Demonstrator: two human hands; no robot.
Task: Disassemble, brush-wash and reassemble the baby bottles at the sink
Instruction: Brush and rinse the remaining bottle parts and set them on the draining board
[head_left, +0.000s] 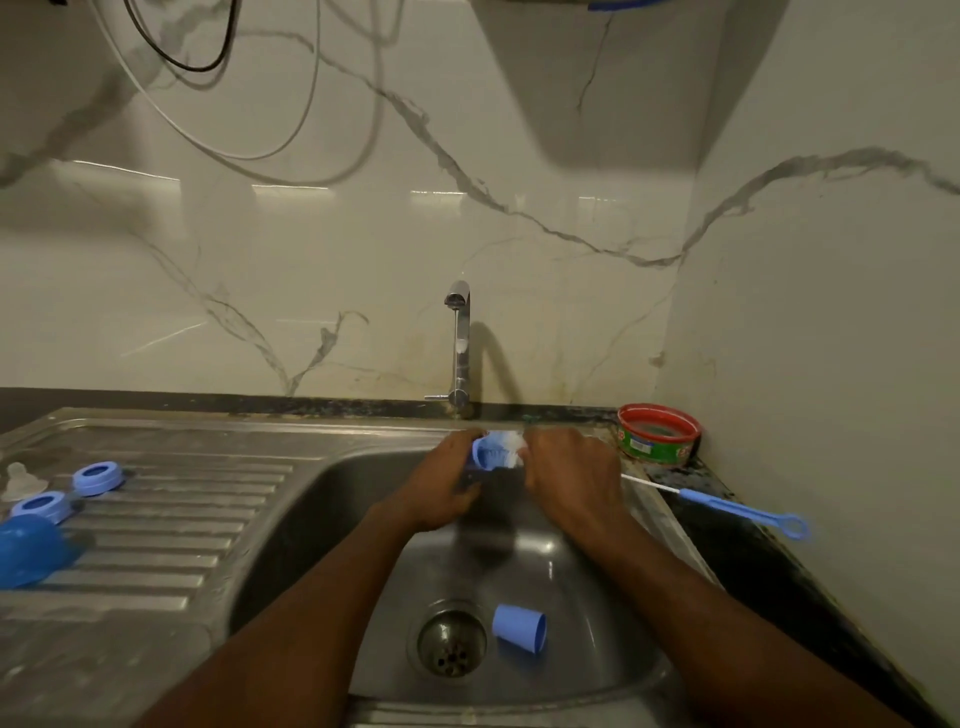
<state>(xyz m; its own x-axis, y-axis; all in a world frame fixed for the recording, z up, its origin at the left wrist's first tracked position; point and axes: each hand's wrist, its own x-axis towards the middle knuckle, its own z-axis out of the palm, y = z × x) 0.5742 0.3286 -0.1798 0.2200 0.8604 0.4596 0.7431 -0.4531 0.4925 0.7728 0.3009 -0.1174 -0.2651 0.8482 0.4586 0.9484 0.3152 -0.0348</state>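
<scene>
One blue cap (519, 633) lies unwashed by the drain (451, 643); rings (97, 478) wait on the drainboard. Farther back, left hand (448, 480) grips a cap (485, 453), right hand (570, 475) grasps the brush (511, 444) scrubbing it (reassembly remains).

We see a steel sink unit (156, 613): two blue collar rings (97, 478) (40, 506), a clear teat (21, 480) and a blue dome cap (28, 551) lie on its ribbed drainboard; a blue cap (519, 627) lies in the basin beside the drain (451, 644). On the dark counter (779, 582) sit a small blue-handled brush (727, 506) and a red-rimmed tub (658, 434).
</scene>
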